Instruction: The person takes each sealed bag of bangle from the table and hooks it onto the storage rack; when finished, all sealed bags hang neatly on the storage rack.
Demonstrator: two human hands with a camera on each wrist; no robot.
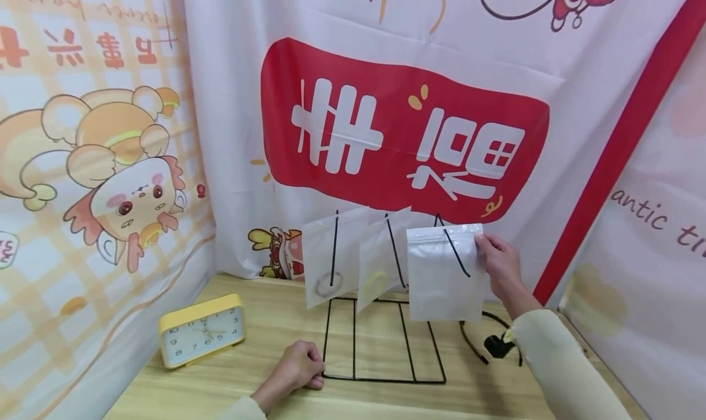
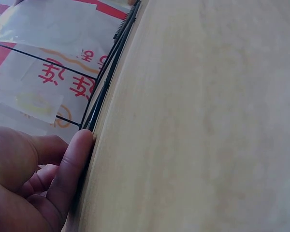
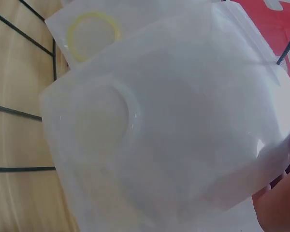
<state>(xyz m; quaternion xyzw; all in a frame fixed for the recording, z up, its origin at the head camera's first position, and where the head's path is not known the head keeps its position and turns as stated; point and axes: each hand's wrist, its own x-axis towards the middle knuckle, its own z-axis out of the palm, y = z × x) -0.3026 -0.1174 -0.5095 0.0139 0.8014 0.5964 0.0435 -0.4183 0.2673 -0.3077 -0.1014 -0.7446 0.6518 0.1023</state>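
Note:
A black wire display rack (image 1: 384, 381) stands on the wooden table, with three prongs reaching forward. My left hand (image 1: 298, 366) pinches the front left corner of its base between thumb and finger. A clear zip bag (image 1: 441, 300) hangs on the right prong, and my right hand (image 1: 503, 270) grips its upper right edge. Inside that bag a pale ring (image 3: 132, 113) shows in the right wrist view. The middle prong carries a second zip bag (image 1: 380, 248) with a yellow ring in it. On the left prong hangs another zip bag (image 1: 317, 248) holding a greyish ring.
A yellow alarm clock (image 1: 201, 331) stands at the left of the table. Right of the rack lies a thin dark curved band (image 1: 471, 346) with a black piece (image 1: 498, 346) beside it. Printed cloth (image 1: 242, 132) hangs behind and at both sides.

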